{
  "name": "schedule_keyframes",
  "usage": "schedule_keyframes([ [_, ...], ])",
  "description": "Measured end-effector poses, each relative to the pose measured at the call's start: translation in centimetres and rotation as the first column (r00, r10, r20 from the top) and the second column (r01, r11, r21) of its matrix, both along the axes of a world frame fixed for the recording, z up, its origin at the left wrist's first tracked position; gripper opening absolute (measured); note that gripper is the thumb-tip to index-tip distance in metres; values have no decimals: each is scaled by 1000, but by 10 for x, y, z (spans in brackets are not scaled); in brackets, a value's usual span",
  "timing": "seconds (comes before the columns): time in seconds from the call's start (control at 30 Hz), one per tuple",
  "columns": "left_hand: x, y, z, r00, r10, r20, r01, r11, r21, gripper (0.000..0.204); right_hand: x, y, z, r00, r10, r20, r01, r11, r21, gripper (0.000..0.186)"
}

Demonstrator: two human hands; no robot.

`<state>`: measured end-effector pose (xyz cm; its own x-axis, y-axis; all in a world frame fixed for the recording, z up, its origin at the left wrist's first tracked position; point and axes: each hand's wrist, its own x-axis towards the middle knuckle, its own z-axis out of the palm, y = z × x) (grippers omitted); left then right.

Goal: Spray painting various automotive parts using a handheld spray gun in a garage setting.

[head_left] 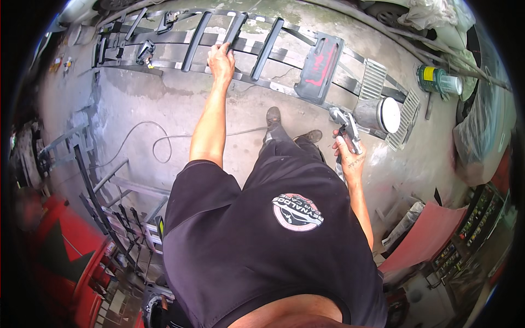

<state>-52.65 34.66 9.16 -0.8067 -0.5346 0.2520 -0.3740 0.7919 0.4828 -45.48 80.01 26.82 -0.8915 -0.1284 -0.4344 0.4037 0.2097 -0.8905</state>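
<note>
My left hand (pixel 221 64) reaches out over a long ladder-like metal stand (pixel 210 39) and grips the near end of a black bar (pixel 236 28) lying across it. Two more black bars, a left bar (pixel 197 41) and a right bar (pixel 267 48), lie crosswise on either side. My right hand (pixel 350 154) is closed round a silver spray gun (pixel 350 127), held beside the stand's right part. A larger dark panel (pixel 321 68) with red marks rests on the stand. Small dark parts (pixel 145 53) sit at its left end.
A pale-topped bucket (pixel 377 115) stands near the spray gun, by metal grates (pixel 373 79). Behind it is a green can (pixel 439 81). A thin hose (pixel 164 147) curls over the concrete floor. Metal racks (pixel 117 186) stand at left, a red panel (pixel 432 232) at right.
</note>
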Motion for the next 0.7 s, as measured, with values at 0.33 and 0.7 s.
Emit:
schedule_keyframes([
  [0.33,2,-23,17,984,176,-3,-175,977,-123,41,0,-2,-1,998,21,60,-21,1000,-1,28],
  [0.7,5,-114,10,919,254,303,-194,957,-214,43,-2,-2,5,997,25,76,-29,998,52,28],
])
